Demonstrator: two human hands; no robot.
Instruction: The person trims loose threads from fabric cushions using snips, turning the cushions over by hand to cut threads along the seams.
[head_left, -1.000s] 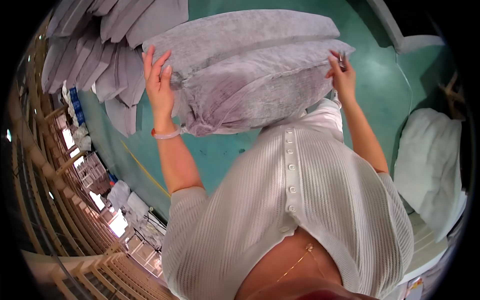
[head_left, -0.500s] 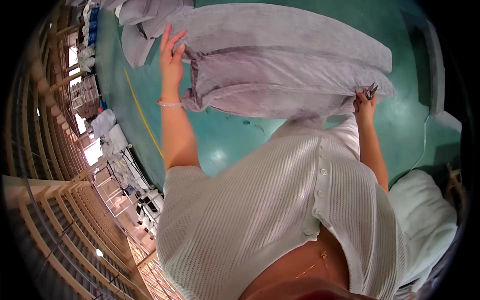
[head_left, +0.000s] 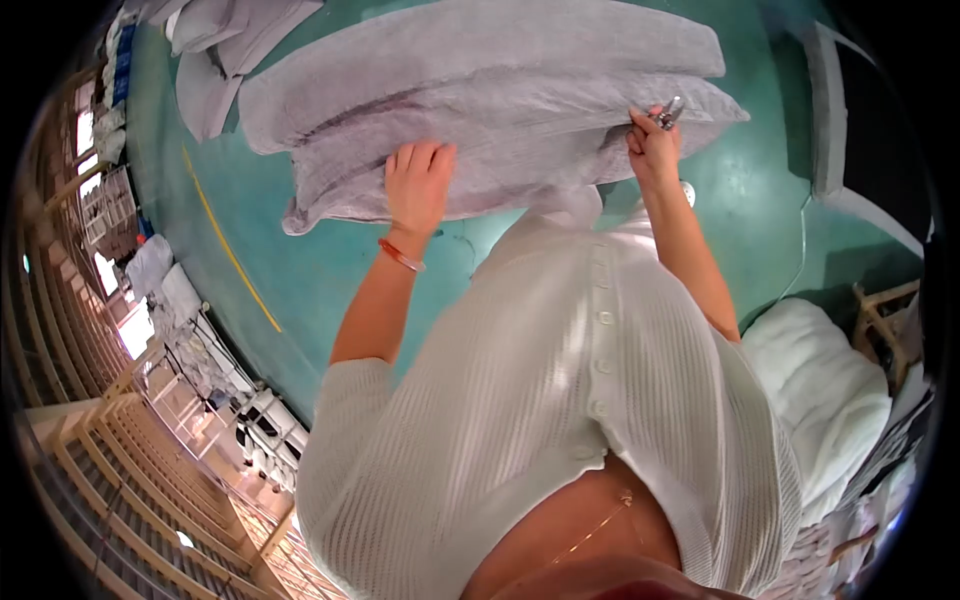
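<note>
A long grey plush cushion cover (head_left: pixel 480 100) stretches across in front of me, its near part wrinkled and folded. My left hand (head_left: pixel 418 185), with a reddish bracelet at the wrist, is on its near edge; the fingers are together and bent onto the cloth. Toward the cover's right end, my right hand (head_left: pixel 655 150) is closed around small metal thread snips (head_left: pixel 670 112), whose blades stick out above the fingers. That hand's fingertips also touch the cloth, though whether they pinch it is hard to see.
More grey pieces (head_left: pixel 215 75) lie at the upper left. A grey-edged, dark-centred frame-like piece (head_left: pixel 828 110) stands on the right. White padding (head_left: pixel 815 400) sits by my right side, near a wooden frame (head_left: pixel 885 320). A yellow line (head_left: pixel 225 230) crosses the green floor (head_left: pixel 300 300).
My left hand has left the cover's left end, where its fingers were spread, and come down to the near edge. The view has shifted, and my right hand still holds the snips.
</note>
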